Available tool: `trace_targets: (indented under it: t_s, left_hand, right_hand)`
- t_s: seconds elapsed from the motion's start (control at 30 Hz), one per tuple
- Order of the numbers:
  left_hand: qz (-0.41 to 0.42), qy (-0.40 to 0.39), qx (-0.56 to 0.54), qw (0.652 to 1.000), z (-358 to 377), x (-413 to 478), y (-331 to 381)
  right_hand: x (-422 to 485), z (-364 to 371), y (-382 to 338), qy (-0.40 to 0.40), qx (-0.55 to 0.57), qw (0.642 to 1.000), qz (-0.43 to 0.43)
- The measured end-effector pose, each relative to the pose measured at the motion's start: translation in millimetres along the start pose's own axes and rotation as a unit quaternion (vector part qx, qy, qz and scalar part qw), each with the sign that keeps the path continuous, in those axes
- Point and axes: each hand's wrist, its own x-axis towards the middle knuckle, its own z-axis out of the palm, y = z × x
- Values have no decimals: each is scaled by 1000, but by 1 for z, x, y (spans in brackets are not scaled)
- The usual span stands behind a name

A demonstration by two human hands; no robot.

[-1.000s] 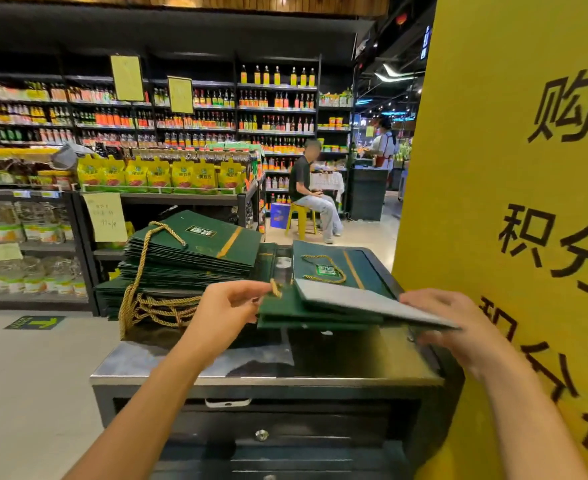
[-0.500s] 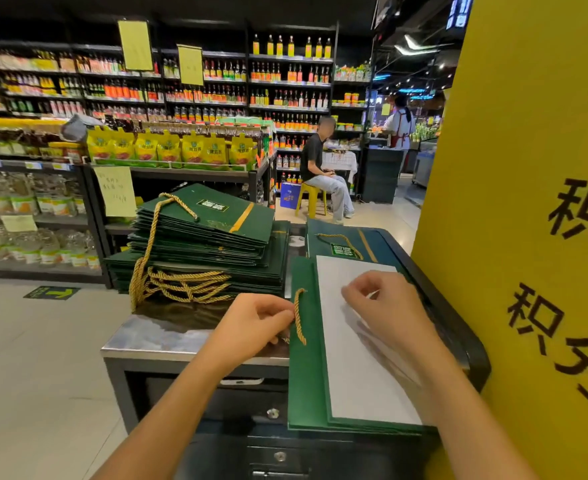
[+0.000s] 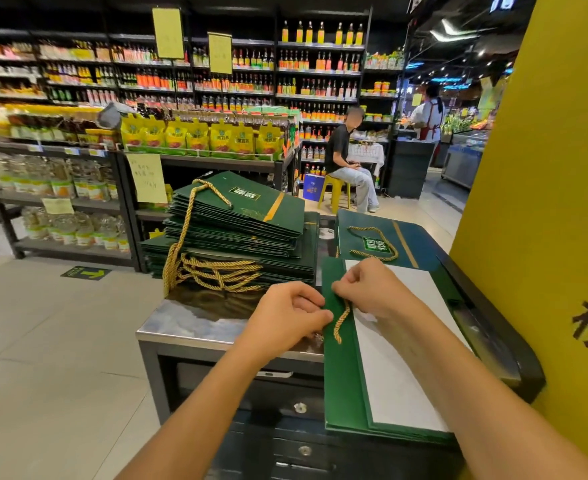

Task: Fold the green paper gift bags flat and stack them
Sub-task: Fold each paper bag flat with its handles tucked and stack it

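The flat green paper gift bag [image 3: 341, 382] lies lengthwise in front of me, a touch toward 1 o'clock. Its far end rests on the shiny metal surface [image 3: 188, 323] and its near end hangs over the edge closest to me. A white sheet [image 3: 396, 375] covers most of its upper face, leaving a green strip along the 9 o'clock side.

My left hand [image 3: 285, 313] is at that 9 o'clock edge, the fingers curled and the thumb pinching the green rim. My right hand [image 3: 372, 289] sits just beside it at the bag's far end. Its fingers are bunched tight on the top of the gold twisted rope handle [image 3: 341, 320], which trails down the green strip toward me.

At 11 o'clock on the surface stands a tall stack of folded green paper gift bags [image 3: 244, 230], its upper bags skewed and a bundle of gold cords spilling from the near side. At 12 o'clock beyond my right hand lies a second flat green paper gift bag [image 3: 420, 244], label up, its cord looped on top.

A yellow pillar [image 3: 545, 168] with black characters fills the 3 o'clock side. Shop shelves [image 3: 216, 81] of bottles run across the back, and a seated person [image 3: 348, 161] is on a yellow stool [image 3: 334, 192].
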Motion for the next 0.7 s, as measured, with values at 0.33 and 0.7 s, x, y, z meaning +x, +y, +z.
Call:
trace_targets:
  t_s: [0.33,0.7]
  left_hand:
    - [-99,-63,-13,993,3,19,12]
    - [-64,-54,-61,995,2,14,4]
  right_hand:
    - [-32,-4,10,28,-61,990,-121]
    - [-35,8,27,103,10,980,-168]
